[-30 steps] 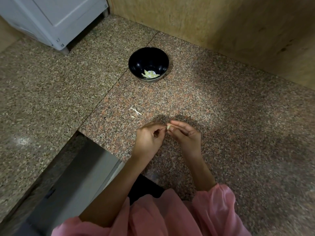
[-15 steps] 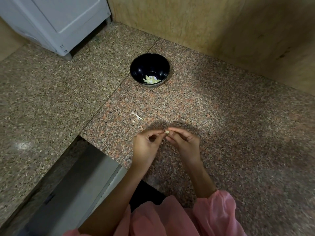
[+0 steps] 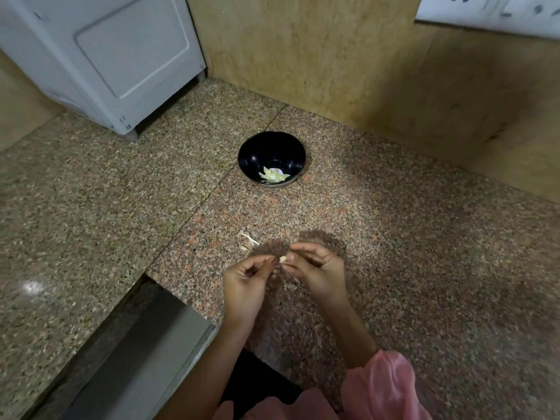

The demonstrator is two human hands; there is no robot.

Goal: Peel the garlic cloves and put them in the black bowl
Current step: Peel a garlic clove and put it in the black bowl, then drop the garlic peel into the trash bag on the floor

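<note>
A small pale garlic clove (image 3: 282, 258) is pinched between the fingertips of my left hand (image 3: 247, 284) and my right hand (image 3: 318, 272), just above the speckled granite counter (image 3: 409, 237). Both hands have curled fingers meeting at the clove. The black bowl (image 3: 254, 153) stands farther back on the counter, beyond my hands, with several peeled pale cloves (image 3: 274, 175) in its bottom. Bits of white garlic skin (image 3: 248, 237) lie on the counter just left of and beyond my hands; another scrap (image 3: 292, 284) lies below my right hand.
A white appliance (image 3: 100, 56) stands at the back left. A tan stone wall (image 3: 363, 71) closes the back and right. A white socket panel (image 3: 488, 10) is at the top right. The counter edge drops off at the lower left (image 3: 169, 286).
The view has tilted up, so bowl and hands sit lower in the frame. My hands stay together on the clove, with my left fingers shifted slightly against it.
</note>
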